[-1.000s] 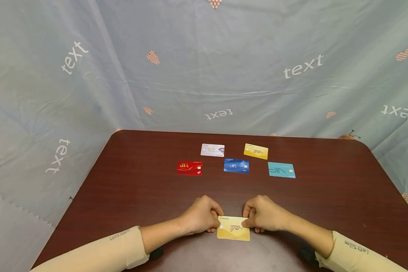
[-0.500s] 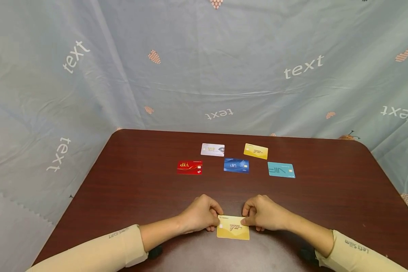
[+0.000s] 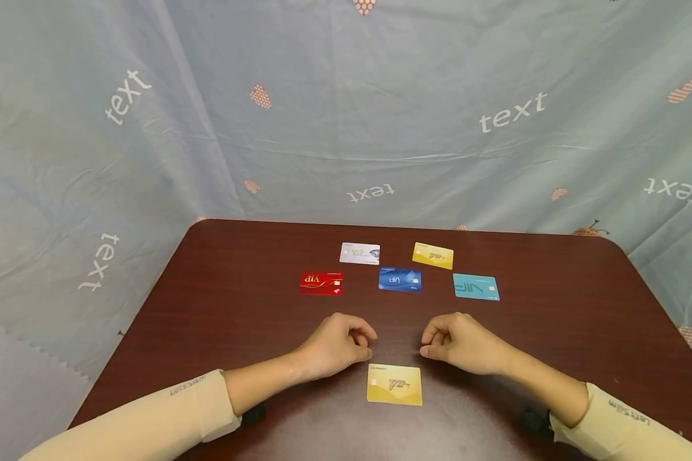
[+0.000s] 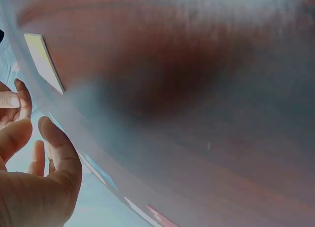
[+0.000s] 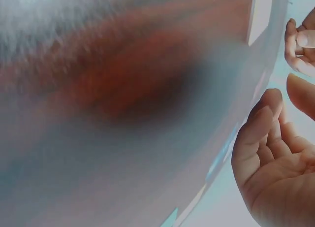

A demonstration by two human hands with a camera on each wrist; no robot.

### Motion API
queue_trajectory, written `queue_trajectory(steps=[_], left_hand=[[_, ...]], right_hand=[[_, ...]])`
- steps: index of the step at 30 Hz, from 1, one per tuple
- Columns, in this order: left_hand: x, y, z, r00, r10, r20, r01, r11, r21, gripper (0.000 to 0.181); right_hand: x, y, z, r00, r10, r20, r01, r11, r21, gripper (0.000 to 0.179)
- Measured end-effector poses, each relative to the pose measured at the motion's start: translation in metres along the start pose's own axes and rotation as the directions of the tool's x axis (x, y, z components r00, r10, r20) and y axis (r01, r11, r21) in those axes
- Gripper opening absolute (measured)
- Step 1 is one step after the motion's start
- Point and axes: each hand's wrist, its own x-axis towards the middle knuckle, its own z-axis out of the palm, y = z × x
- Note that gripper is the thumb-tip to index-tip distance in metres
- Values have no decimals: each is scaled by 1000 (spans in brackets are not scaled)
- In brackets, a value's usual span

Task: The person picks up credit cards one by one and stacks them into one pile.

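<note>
A gold card [image 3: 395, 384] lies flat near the front of the dark red-brown table [image 3: 236, 307]. Just beyond its left corner is my left hand [image 3: 336, 346], fingers loosely curled, thumb and index finger apart with nothing between them. My right hand [image 3: 466, 344] mirrors it past the card's right corner, also holding nothing. In the left wrist view, the gold card [image 4: 44, 62] shows at a slant above the fingers of the left hand [image 4: 44, 173]. The right wrist view has the right hand [image 5: 275, 163] with parted, bent fingers and the card's edge [image 5: 260, 15] at the top.
Farther back lie a red card [image 3: 321, 283], a blue card [image 3: 400, 280] and a teal card [image 3: 476, 287]. Behind them are a white card [image 3: 360, 253] and a second gold card [image 3: 433, 255]. A grey-blue curtain [image 3: 323, 128] hangs beyond the table's far edge.
Both hands have let go of the near gold card's edges and moved forward and slightly apart from it. The card stays in place on the table.
</note>
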Motion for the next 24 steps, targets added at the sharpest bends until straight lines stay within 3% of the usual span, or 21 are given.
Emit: queue_trajectory(steps=[9, 24], left_hand=[[14, 6, -14, 998, 16, -62, -17, 1000, -20, 24], [30, 29, -33, 986, 49, -160, -65, 994, -93, 27]], right_hand=[[1, -1, -19, 996, 9, -90, -12, 1000, -27, 8], [8, -2, -42, 984, 65, -166, -61, 998, 25, 17]])
